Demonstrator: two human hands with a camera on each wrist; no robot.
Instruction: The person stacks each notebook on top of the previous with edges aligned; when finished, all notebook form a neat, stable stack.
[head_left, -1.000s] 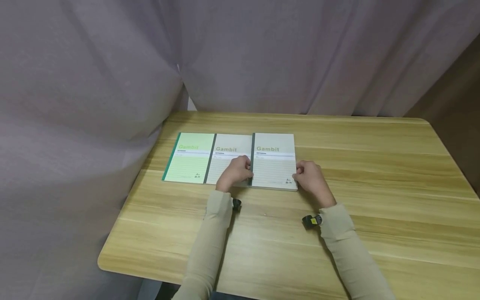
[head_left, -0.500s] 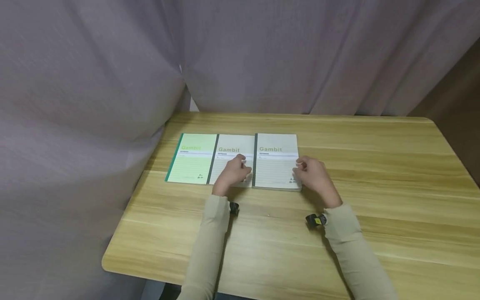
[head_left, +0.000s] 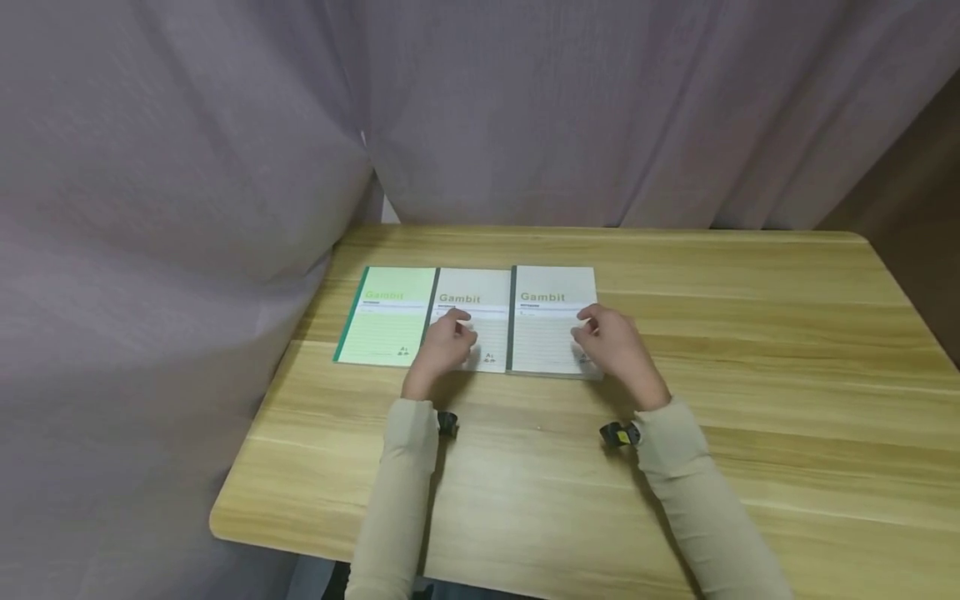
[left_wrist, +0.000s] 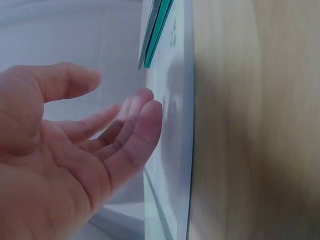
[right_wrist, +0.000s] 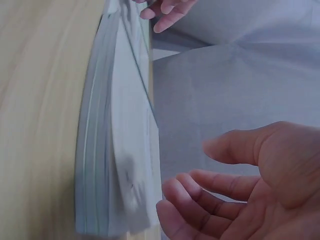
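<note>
In the head view three Gambit notebook covers lie in a row on the table. On the left is a pale green notebook (head_left: 384, 333) with a green spine. A white notebook (head_left: 487, 287) with a grey spine sits in the middle. At the right a matching white notebook (head_left: 547, 346) tops a stack (right_wrist: 95, 165), whose layered edges show in the right wrist view. My left hand (head_left: 444, 346) hovers over the middle notebook with fingers loosely bent and holding nothing. My right hand (head_left: 617, 343) is over the stack's right edge, thumb and fingers apart, also holding nothing.
The wooden table (head_left: 750, 375) extends well to the right of the notebooks and in front of them. A grey curtain (head_left: 525, 117) hangs behind the table and along its left side. Small black wrist cameras (head_left: 617, 434) sit at both cuffs.
My left hand has let go of the right stack's spine edge and moved left over the middle notebook. My right hand has come off the stack's right edge and shifted slightly left.
</note>
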